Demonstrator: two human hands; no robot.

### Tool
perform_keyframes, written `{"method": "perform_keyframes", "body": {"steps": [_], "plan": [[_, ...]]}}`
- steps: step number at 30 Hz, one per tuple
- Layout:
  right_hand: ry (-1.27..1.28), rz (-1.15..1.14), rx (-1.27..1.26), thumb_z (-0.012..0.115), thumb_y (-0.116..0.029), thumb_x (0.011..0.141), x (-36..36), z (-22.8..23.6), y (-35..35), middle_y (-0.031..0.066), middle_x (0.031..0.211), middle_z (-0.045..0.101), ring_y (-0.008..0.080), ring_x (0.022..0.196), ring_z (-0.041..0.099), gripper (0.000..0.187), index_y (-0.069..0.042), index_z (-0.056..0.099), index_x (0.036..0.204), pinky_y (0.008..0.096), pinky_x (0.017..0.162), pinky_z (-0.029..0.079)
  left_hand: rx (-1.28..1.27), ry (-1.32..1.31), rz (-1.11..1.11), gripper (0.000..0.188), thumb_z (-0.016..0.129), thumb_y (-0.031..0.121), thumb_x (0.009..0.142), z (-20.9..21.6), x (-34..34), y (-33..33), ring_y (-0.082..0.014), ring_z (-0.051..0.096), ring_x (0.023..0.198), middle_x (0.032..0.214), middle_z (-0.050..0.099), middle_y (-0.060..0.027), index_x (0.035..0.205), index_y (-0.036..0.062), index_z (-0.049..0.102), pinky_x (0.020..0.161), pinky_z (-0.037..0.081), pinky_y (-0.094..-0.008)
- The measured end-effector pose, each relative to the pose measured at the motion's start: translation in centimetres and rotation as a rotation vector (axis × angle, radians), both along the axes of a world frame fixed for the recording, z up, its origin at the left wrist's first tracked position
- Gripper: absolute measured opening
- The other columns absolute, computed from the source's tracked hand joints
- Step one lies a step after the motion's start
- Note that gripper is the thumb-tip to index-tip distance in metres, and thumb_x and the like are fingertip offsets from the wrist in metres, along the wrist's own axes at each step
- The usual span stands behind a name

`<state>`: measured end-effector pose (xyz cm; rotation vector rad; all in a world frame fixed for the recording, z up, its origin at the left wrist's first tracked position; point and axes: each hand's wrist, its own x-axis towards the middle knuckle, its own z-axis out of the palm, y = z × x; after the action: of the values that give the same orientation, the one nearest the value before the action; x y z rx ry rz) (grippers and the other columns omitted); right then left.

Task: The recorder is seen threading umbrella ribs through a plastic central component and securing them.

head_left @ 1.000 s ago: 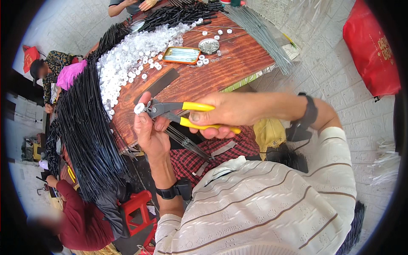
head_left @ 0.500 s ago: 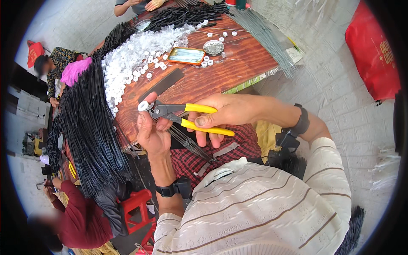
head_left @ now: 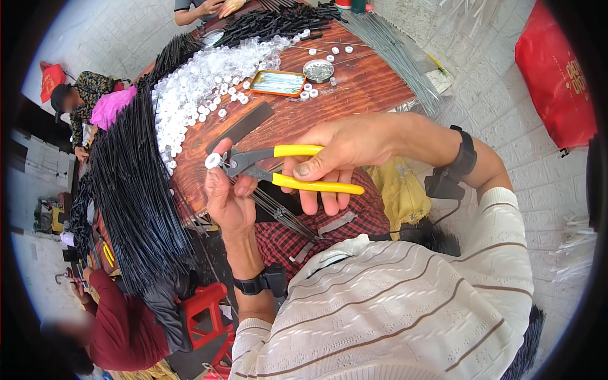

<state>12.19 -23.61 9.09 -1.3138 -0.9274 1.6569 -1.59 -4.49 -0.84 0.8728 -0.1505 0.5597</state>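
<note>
My right hand (head_left: 339,158) grips yellow-handled pliers (head_left: 316,185), whose handles stand apart. Their dark jaws point left and meet something small beside a white plastic ring (head_left: 213,160). That ring is pinched between the thumb and finger of my left hand (head_left: 229,202). Several thin metal rods (head_left: 282,215) run from below the left fingers down toward my lap. What exactly lies between the jaws is too small to make out.
Across the wooden table (head_left: 354,88) lie a heap of white and clear plastic rings (head_left: 209,82), an orange-rimmed tin (head_left: 278,83), a round dish (head_left: 318,71) and a dark flat bar (head_left: 244,126). Long black rods (head_left: 130,196) cover its left side. A co-worker in maroon (head_left: 126,323) sits near a red stool (head_left: 206,310).
The pliers' handles have spread wider as my right hand opened its grip and my right arm moved up and to the right. My left hand has stayed almost still with the ring.
</note>
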Motion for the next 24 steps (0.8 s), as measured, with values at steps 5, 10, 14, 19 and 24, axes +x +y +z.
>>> {"method": "perform_keyframes", "body": {"steps": [5,10,14,19,24], "plan": [[-0.037,-0.015,0.033,0.049,-0.034,0.101,0.1,0.0,0.2,0.0103,0.086,0.063,0.0172,0.065,0.065,0.037,0.0,0.053,0.116,0.028,0.057,0.056,0.021,0.056,0.056,0.051,0.05,0.033,0.101,0.1,0.1,-0.1,-0.0047,0.039,0.058,0.08,0.053,-0.0015,0.136,-0.0033,0.043,0.052,0.029,-0.0205],[-0.054,-0.059,-0.003,0.046,-0.031,0.103,-0.6,-0.3,0.3,0.0038,0.077,0.057,0.01,0.055,0.054,0.029,-0.003,0.052,0.107,0.0242,0.048,0.048,0.042,0.052,0.064,0.053,0.052,0.034,0.1,0.0,0.2,0.1,-0.0045,0.04,0.058,0.083,0.054,-0.002,0.136,-0.0039,0.044,0.051,0.03,-0.0207],[0.232,-0.101,-0.019,0.047,-0.036,0.102,-1.7,-2.4,0.5,0.0,0.072,0.051,0.0058,0.051,0.044,0.031,-0.005,0.051,0.101,0.0214,0.044,0.038,0.043,-0.033,-0.006,0.051,0.047,0.035,0.102,-0.7,0.1,0.8,-0.0048,0.04,0.061,0.095,0.053,-0.0059,0.136,-0.0029,0.044,0.051,0.031,-0.0207],[0.042,-0.26,0.227,0.047,-0.04,0.102,-3.8,-6.1,1.0,-0.0003,0.069,0.05,0.0054,0.048,0.042,0.036,-0.004,0.052,0.102,0.0212,0.043,0.035,0.002,0.006,0.045,0.051,0.04,0.035,0.104,0.0,0.3,0.5,-0.0052,0.039,0.061,0.094,0.052,-0.0058,0.136,-0.0045,0.044,0.05,0.029,-0.0201],[-0.431,-0.208,0.32,0.045,-0.026,0.102,-1.7,-4.2,0.7,0.0036,0.072,0.06,0.0099,0.053,0.056,0.026,-0.001,0.053,0.107,0.0253,0.049,0.046,0.055,0.046,0.077,0.054,0.034,0.036,0.106,0.5,0.5,0.2,-0.0051,0.037,0.059,0.09,0.051,-0.0048,0.14,-0.0052,0.041,0.05,0.028,-0.0201]]}}
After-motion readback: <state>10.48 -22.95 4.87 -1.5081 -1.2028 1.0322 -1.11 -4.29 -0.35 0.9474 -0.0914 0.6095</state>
